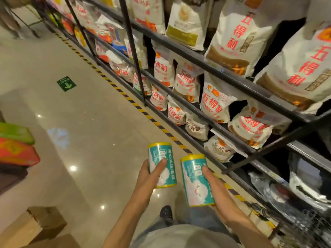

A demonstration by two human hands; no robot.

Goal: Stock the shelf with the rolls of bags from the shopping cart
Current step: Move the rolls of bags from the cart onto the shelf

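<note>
**Two rolls held beside the shelving**

The left hand (152, 173) is gripping one roll of bags (162, 164), the right hand (217, 190) another roll (196, 180), over a glossy tiled floor (89, 131). Beyond, hazard tape (125, 94) is edging dark shelves (206, 60) holding flour sacks (215, 102).

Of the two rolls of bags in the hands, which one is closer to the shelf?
The roll in the right hand, roll: it is beside the dark shelf, while the roll in the left hand, roll, is over the open floor.
</note>
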